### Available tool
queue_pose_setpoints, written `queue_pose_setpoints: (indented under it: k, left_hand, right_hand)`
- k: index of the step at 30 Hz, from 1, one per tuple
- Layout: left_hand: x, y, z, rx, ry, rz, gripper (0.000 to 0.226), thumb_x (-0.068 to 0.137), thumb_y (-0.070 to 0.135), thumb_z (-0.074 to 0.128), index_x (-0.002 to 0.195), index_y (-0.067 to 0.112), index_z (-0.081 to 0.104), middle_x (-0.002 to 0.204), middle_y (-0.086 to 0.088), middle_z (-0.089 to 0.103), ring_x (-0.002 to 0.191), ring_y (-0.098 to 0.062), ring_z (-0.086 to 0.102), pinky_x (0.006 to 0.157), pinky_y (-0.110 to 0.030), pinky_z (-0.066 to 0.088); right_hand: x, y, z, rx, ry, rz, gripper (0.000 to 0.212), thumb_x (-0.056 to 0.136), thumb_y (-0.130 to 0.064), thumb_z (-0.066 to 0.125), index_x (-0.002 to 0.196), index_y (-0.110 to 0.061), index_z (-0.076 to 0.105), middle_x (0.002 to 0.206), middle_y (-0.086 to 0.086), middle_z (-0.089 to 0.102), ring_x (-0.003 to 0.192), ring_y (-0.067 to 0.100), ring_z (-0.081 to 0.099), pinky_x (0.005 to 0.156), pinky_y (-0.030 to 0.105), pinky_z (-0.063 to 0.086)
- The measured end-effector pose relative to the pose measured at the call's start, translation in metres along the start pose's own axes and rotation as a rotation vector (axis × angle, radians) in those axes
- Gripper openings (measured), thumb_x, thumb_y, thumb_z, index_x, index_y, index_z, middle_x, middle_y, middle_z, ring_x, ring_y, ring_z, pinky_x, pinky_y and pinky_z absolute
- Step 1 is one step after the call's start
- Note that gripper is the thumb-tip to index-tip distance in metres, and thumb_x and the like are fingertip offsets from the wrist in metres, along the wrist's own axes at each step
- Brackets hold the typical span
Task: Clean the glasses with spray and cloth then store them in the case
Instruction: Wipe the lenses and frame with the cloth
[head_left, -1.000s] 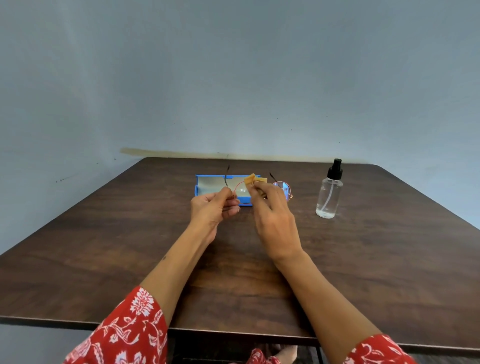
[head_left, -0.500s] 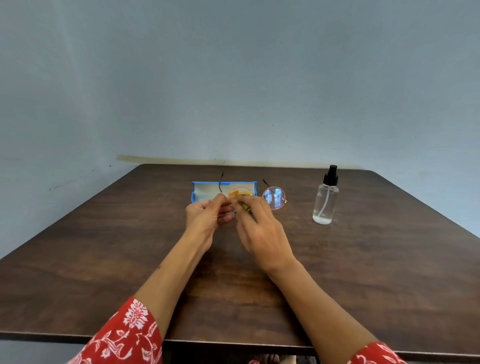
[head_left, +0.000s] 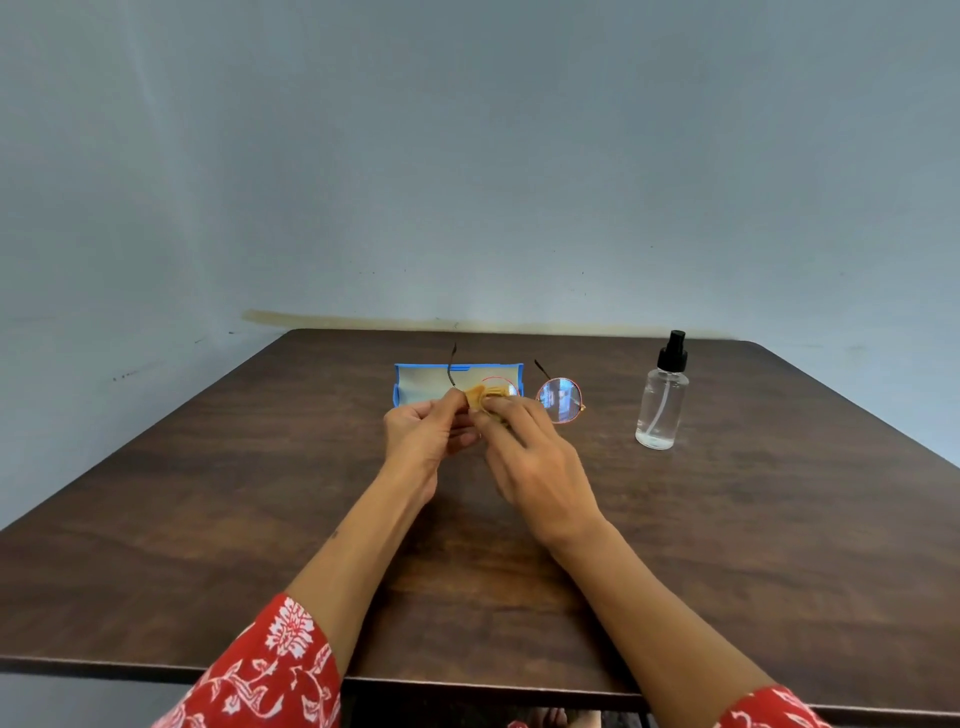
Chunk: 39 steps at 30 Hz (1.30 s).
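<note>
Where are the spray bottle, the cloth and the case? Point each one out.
spray bottle (head_left: 661, 410), head view, on its clear body.
cloth (head_left: 480, 396), head view, on the yellow fold above the fingers.
case (head_left: 420, 384), head view, on its pale inside.

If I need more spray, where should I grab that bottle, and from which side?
Grip the spray bottle around its clear round body, below the black pump. It stands upright and alone on the table, right of the glasses, so the right hand could probably reach it from the near left side once it lets go of the cloth.
</note>
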<state>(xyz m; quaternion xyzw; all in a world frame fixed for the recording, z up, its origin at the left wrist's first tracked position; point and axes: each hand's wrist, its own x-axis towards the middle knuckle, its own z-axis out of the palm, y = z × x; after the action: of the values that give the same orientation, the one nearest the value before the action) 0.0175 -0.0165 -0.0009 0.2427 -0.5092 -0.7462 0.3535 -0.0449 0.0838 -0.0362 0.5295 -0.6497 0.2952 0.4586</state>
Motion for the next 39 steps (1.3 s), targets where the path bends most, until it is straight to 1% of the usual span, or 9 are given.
queue_pose_setpoints:
  k: [4, 10, 12, 17, 23, 28, 32, 36, 39]
  left_hand:
    - [0.000, 0.000, 0.001, 0.025, 0.004, -0.013, 0.015, 0.081, 0.003, 0.061, 0.068, 0.000, 0.066, 0.051, -0.006, 0.062, 0.042, -0.010, 0.059, 0.043, -0.016, 0.050]
    - [-0.001, 0.000, 0.000, 0.026, -0.003, -0.014, 0.014, 0.082, 0.003, 0.061, 0.068, 0.001, 0.067, 0.049, -0.003, 0.062, 0.042, -0.008, 0.058, 0.043, -0.016, 0.049]
    - [0.000, 0.001, -0.001, 0.016, 0.010, -0.012, 0.014, 0.082, 0.002, 0.061, 0.069, 0.001, 0.066, 0.048, -0.003, 0.063, 0.042, -0.007, 0.058, 0.042, -0.015, 0.049]
    - [0.000, 0.001, 0.000, 0.016, 0.010, -0.026, 0.014, 0.081, 0.003, 0.061, 0.068, 0.001, 0.066, 0.051, -0.005, 0.064, 0.042, -0.009, 0.058, 0.045, -0.017, 0.051]
    - [0.000, 0.001, 0.000, 0.000, 0.021, -0.012, 0.016, 0.081, 0.001, 0.060, 0.066, 0.001, 0.064, 0.045, -0.002, 0.061, 0.039, -0.007, 0.056, 0.042, -0.015, 0.048]
    - [-0.001, 0.001, 0.000, 0.050, 0.015, 0.000, 0.014, 0.080, 0.003, 0.062, 0.067, 0.000, 0.066, 0.051, -0.006, 0.063, 0.043, -0.011, 0.058, 0.044, -0.017, 0.050]
    - [-0.005, 0.000, 0.002, 0.068, -0.013, 0.035, 0.014, 0.081, 0.005, 0.063, 0.069, 0.000, 0.067, 0.053, -0.006, 0.063, 0.044, -0.010, 0.059, 0.045, -0.018, 0.050]
    - [-0.003, 0.001, 0.000, 0.034, 0.001, 0.026, 0.011, 0.082, 0.007, 0.064, 0.075, 0.000, 0.069, 0.055, -0.005, 0.065, 0.048, -0.011, 0.059, 0.044, -0.017, 0.048]
    - [-0.003, 0.003, 0.000, 0.005, 0.023, 0.000, 0.012, 0.081, 0.005, 0.062, 0.071, 0.001, 0.067, 0.057, -0.007, 0.063, 0.047, -0.011, 0.059, 0.046, -0.017, 0.050]
  right_hand:
    - [0.000, 0.008, -0.003, -0.051, 0.060, 0.129, 0.027, 0.089, -0.006, 0.047, 0.103, 0.000, 0.069, 0.105, 0.014, 0.065, 0.101, 0.025, 0.059, 0.067, 0.029, 0.055]
    - [-0.002, 0.003, -0.001, 0.026, 0.007, 0.031, 0.026, 0.085, -0.005, 0.051, 0.102, 0.000, 0.069, 0.103, 0.013, 0.065, 0.099, 0.024, 0.057, 0.080, 0.030, 0.052]
    - [-0.003, 0.002, -0.002, 0.035, -0.029, 0.029, 0.027, 0.081, -0.007, 0.052, 0.100, -0.002, 0.070, 0.100, 0.011, 0.065, 0.095, 0.024, 0.059, 0.077, 0.030, 0.053]
    - [-0.001, 0.010, -0.003, -0.034, 0.074, 0.172, 0.026, 0.087, -0.005, 0.050, 0.104, 0.002, 0.069, 0.104, 0.016, 0.065, 0.102, 0.022, 0.053, 0.067, 0.028, 0.054]
    - [-0.001, 0.001, -0.002, 0.034, -0.008, 0.025, 0.027, 0.083, -0.006, 0.050, 0.100, 0.001, 0.070, 0.100, 0.013, 0.065, 0.094, 0.024, 0.056, 0.078, 0.027, 0.050]
    - [0.001, 0.007, -0.003, -0.050, 0.085, 0.131, 0.026, 0.089, -0.004, 0.049, 0.104, 0.003, 0.069, 0.102, 0.015, 0.064, 0.101, 0.022, 0.054, 0.074, 0.026, 0.052]
    - [0.002, 0.002, -0.002, -0.024, 0.105, 0.068, 0.029, 0.097, -0.007, 0.042, 0.106, 0.004, 0.068, 0.106, 0.016, 0.063, 0.103, 0.024, 0.055, 0.080, 0.027, 0.050]
    - [0.002, -0.002, 0.000, 0.031, 0.053, 0.025, 0.023, 0.082, 0.000, 0.055, 0.099, 0.004, 0.069, 0.100, 0.015, 0.065, 0.096, 0.025, 0.055, 0.083, 0.031, 0.050]
    - [0.001, 0.003, -0.002, -0.011, 0.081, 0.087, 0.025, 0.088, -0.001, 0.049, 0.102, 0.004, 0.069, 0.102, 0.015, 0.063, 0.099, 0.024, 0.055, 0.079, 0.028, 0.051]
